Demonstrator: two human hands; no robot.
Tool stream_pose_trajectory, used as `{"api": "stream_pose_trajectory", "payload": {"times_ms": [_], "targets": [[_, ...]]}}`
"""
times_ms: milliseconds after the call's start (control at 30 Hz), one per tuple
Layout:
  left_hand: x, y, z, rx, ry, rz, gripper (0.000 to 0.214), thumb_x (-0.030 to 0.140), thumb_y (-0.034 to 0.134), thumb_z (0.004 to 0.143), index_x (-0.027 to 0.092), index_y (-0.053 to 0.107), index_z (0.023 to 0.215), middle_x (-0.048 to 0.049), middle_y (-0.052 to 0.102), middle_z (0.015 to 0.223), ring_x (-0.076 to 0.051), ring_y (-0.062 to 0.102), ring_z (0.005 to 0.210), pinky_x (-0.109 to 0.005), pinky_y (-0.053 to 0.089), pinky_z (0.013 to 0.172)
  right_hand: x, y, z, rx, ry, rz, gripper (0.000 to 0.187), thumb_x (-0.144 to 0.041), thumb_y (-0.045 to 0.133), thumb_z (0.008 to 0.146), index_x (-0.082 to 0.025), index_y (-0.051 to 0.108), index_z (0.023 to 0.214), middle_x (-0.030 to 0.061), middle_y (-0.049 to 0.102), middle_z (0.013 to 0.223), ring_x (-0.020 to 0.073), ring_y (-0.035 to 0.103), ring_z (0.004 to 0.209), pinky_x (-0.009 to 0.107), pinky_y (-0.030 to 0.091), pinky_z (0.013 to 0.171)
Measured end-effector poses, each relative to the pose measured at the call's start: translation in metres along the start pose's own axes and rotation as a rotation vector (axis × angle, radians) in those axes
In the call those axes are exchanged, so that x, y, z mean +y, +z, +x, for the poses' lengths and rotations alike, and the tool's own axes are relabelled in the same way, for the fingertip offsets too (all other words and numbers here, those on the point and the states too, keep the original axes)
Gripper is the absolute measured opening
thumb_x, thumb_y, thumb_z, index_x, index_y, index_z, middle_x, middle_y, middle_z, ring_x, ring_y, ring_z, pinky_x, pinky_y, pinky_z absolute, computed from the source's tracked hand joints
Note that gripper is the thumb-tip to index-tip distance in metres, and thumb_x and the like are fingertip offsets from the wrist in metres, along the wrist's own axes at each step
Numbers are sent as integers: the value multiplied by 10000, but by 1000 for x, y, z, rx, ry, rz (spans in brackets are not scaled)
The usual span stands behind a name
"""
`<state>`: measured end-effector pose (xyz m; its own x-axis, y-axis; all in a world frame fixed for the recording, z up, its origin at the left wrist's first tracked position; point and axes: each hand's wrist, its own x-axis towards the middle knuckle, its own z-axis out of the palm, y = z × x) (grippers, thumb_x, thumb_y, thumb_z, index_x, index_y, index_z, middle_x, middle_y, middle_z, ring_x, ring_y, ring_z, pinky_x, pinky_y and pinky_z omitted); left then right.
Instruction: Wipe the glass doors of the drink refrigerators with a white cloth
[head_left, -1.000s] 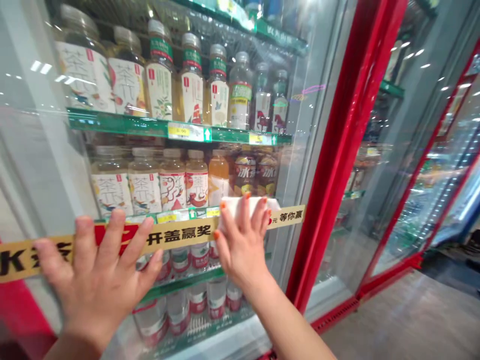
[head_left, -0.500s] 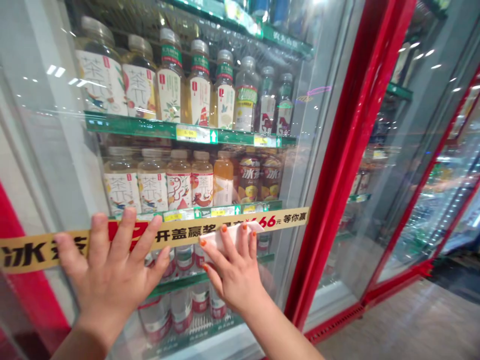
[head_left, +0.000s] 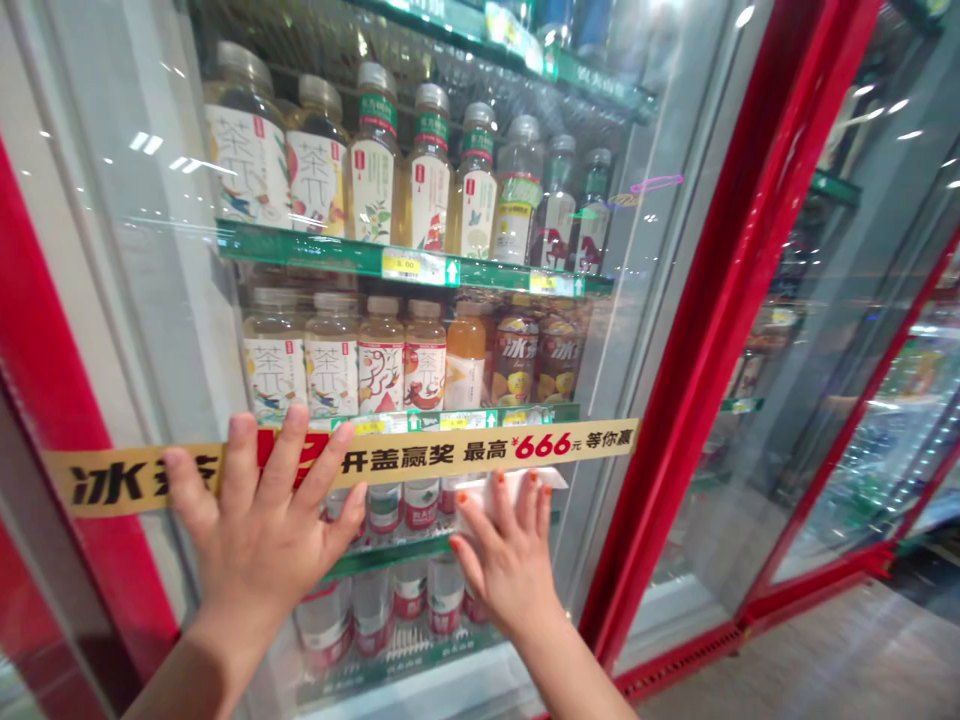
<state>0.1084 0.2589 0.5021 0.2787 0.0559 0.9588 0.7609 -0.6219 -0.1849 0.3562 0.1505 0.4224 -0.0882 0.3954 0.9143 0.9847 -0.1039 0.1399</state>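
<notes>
The left hand (head_left: 266, 530) is set with its fingers spread wide and its back turned to the camera; its fingers are laid across the yellow lettered strip (head_left: 397, 460) on the glass door (head_left: 176, 370), part of the lettering being covered; the right hand (head_left: 514, 565) is placed lower right of centre, its fingers extended and moderately parted over a white cloth (head_left: 553, 479); the cloth is held flat between these fingers and the glass, its free edge being exposed beyond the fingertips, just below the strip; whether the strip is touched by the cloth cannot be told; the orange-tinted nails of the right hand are directed upward. Behind the glass, tall bottles (head_left: 371, 180) are stood in a row on a green-edged shelf (head_left: 322, 250), to which price labels (head_left: 418, 267) are fitted; below them, tea bottles (head_left: 274, 370), an orange bottle (head_left: 465, 365) and dark bottles (head_left: 516, 360) are lined up above the strip; clear bottles (head_left: 371, 615) are seen lower down, partly hidden by both hands; the door is bordered at the right by a red frame (head_left: 716, 330).
</notes>
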Motion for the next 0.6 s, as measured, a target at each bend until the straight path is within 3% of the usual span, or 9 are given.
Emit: {"api": "stream_pose_trajectory", "payload": {"times_ms": [100,200,267,333,400,500,600], "targets": [[2,-1,3,29,30,13,928,433,700,984,400,226,1781,45,119,1889,-245,-7,1782,-532,-119,1465,32,-4,8,34,262,-8,925,-311,566,1096,-429,-12,1808,31,-154,1904,461,-155,1749,908,232,1301],[2,-3,4,17,29,13,953,400,729,970,379,233,1783,32,112,1889,-243,-25,1782,-521,-133,1462,26,-7,42,74,389,29,910,-326,524,1117,-427,-68,1801,45,-206,1892,506,-160,1735,965,202,1256],[2,-4,4,18,38,12,947,384,732,975,356,242,1784,10,116,1889,-238,-34,1782,-528,-129,1463,3,-5,48,53,276,56,940,-369,609,1089,-451,8,1807,26,-118,1913,503,-143,1743,922,194,1301],[2,-4,4,16,51,15,939,382,732,983,344,247,1785,-5,118,1889,-232,-38,1784,-538,-122,1464,-15,0,32,9,72,65,949,-432,701,1043,-497,130,1798,-25,20,1923,461,-119,1761,830,200,1370],[1,-4,4,14,57,21,942,380,743,981,335,254,1784,-12,117,1889,-233,-40,1785,-543,-115,1464,-14,4,8,-11,-33,40,944,-446,731,1021,-525,182,1784,-57,83,1919,421,-106,1772,767,206,1404],[1,-1,3,18,45,29,939,395,752,979,362,261,1779,3,126,1887,-231,-20,1785,-554,-93,1464,18,3,0,9,166,-13,933,-359,620,1078,-461,48,1807,8,-57,1922,443,-129,1763,846,227,1350],[1,2,2,58,31,24,888,453,707,1005,412,257,1770,40,131,1888,-225,2,1785,-581,-77,1457,37,-5,34,89,410,-8,856,-326,454,1137,-401,-77,1804,62,-208,1894,493,-150,1746,949,239,1254]]}}
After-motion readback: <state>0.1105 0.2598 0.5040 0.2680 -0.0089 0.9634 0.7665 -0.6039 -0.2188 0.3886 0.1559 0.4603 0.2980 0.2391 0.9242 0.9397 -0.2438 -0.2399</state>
